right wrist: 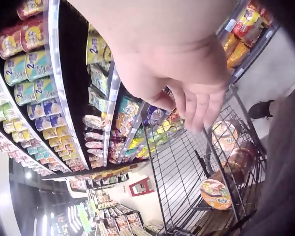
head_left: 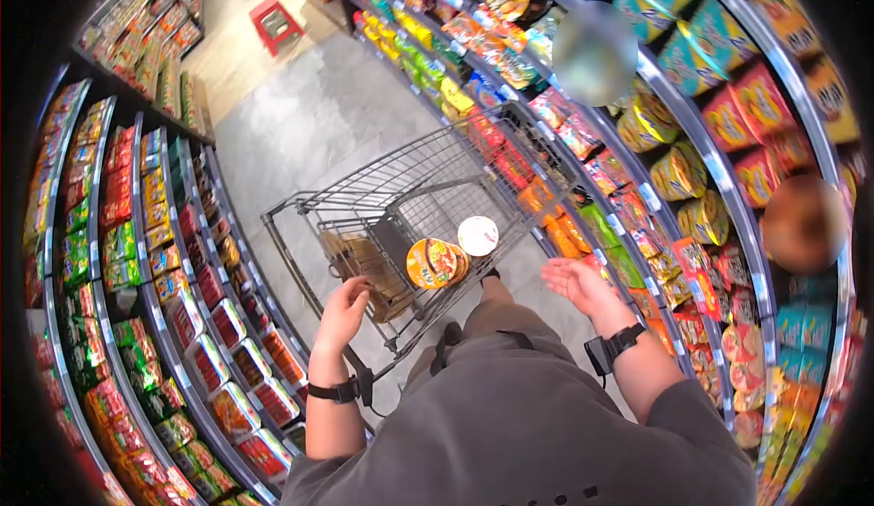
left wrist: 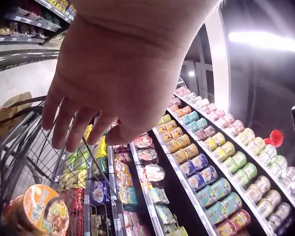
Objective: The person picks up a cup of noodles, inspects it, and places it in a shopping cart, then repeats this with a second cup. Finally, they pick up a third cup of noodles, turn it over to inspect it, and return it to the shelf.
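A dark wire shopping cart (head_left: 410, 169) stands in front of the person. Inside it sit an orange noodle tub (head_left: 430, 264) and a white-lidded tub (head_left: 478, 236); the orange tub (left wrist: 38, 209) also shows low in the left wrist view. Over the cart's near left side, the left hand (head_left: 342, 310) hangs in the air, fingers loosely bent, touching nothing. To the right of the cart the right hand (head_left: 577, 286) is held palm up with relaxed fingers, holding nothing. In the right wrist view that hand (right wrist: 187, 83) appears above the cart's wire side.
Shelves of packaged noodles (head_left: 701, 197) line the right side, and shelves of snack packets (head_left: 123, 260) the left. Brown cardboard (head_left: 369, 274) lies in the cart's near left part. A red stool (head_left: 275, 25) stands farther along the grey floor (head_left: 300, 106).
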Available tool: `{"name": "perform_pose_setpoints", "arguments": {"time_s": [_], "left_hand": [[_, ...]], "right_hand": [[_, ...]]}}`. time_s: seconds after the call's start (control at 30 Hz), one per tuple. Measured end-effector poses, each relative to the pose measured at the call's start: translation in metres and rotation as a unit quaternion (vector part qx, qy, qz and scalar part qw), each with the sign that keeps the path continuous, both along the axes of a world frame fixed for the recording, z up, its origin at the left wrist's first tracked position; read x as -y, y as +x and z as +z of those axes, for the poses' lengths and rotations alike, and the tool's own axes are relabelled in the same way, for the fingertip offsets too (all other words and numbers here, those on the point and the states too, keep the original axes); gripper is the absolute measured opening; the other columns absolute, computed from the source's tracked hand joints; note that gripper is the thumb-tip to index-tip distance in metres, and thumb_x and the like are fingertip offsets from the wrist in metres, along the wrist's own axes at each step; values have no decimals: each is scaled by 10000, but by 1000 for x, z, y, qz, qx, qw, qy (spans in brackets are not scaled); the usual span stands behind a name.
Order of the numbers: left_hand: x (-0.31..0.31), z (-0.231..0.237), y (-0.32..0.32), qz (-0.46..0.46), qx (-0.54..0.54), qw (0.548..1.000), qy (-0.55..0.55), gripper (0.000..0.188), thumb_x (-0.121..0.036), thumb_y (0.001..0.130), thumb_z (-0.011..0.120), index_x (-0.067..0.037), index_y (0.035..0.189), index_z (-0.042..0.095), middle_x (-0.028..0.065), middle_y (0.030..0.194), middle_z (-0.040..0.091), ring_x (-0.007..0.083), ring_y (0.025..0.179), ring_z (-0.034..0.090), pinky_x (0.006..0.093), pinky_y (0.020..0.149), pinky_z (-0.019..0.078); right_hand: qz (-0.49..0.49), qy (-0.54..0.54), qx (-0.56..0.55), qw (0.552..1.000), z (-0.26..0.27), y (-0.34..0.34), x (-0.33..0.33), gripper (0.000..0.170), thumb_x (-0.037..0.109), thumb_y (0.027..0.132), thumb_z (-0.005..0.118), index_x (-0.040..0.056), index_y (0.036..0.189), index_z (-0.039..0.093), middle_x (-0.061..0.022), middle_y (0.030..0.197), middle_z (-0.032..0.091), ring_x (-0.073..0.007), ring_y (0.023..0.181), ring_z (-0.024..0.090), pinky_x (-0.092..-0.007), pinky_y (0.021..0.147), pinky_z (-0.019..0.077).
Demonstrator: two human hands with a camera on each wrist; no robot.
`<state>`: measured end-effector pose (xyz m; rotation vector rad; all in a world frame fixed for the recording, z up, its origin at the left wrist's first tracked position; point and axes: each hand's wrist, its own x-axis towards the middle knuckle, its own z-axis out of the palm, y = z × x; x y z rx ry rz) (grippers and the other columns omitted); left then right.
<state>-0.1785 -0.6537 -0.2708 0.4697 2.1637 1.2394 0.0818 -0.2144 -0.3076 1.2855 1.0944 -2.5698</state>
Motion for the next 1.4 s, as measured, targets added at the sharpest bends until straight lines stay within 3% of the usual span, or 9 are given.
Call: {"name": "perform_pose_setpoints", "arguments": {"time_s": [0.17,0.37,0.43,0.6,0.7,0.87,1.1,1.27,1.4], "left_hand": [[-6,-14,21,-45,19,998,-36,366,-126,1011,595,12,1350,602,100,1118,732,192,1044,672,332,927,523],[-63,11,43,-143,15,989,-22,373,-110,991,592,5,1346,604,113,1142,721,184,1031,676,324,907,536],[-82,14,48,-167,-15,986,0,365,-109,993,619,-5,1343,619,115,1096,721,173,898,668,320,813,552],[-138,35,62,-230,-55,971,-20,385,-122,983,600,-12,1352,618,174,1158,727,282,1023,723,358,885,564],[-181,48,77,-268,-44,962,-38,379,-136,1005,589,-1,1360,601,117,1149,715,205,1024,686,326,891,542],[-275,56,127,-325,-98,941,2,382,-86,963,593,-24,1339,621,148,1101,744,248,1005,724,354,883,563],[-409,86,238,-398,-129,906,68,384,-63,950,606,9,1328,617,147,1119,737,227,1007,706,334,882,542],[-473,96,301,-421,-179,882,114,392,-67,936,631,17,1318,611,224,1209,695,365,1102,681,417,951,534],[-498,117,336,-431,-227,866,108,427,-51,916,636,10,1337,599,230,1289,634,383,1222,613,420,1027,496]], "right_hand": [[-68,14,44,997,21,80,31,304,130,1028,487,4,1286,589,-172,1242,695,-289,1136,687,-403,928,570],[-139,58,22,988,53,142,41,297,110,1030,478,7,1288,581,-178,1273,680,-286,1140,685,-398,933,564],[-164,67,8,984,62,161,40,294,104,1030,476,6,1287,581,-179,1274,680,-286,1142,684,-398,941,560],[-207,93,-35,973,76,211,31,299,119,1032,500,6,1296,582,-180,1262,686,-295,1146,682,-411,949,552],[-247,95,-58,963,76,253,24,294,122,1026,514,16,1288,595,-180,1262,686,-296,1142,684,-416,945,552],[-319,106,-99,937,80,346,16,314,154,1020,523,27,1293,611,-182,1275,681,-308,1168,670,-439,995,523],[-403,132,-73,903,88,470,-11,351,185,1021,520,25,1319,611,-186,1322,664,-313,1198,653,-440,1029,499],[-405,157,-71,898,102,524,-43,360,195,1028,514,23,1330,607,-178,1322,669,-305,1206,653,-421,1022,502],[-375,181,-82,905,118,537,-69,374,201,1031,520,22,1350,599,-180,1331,669,-298,1217,649,-415,1016,504]]}}
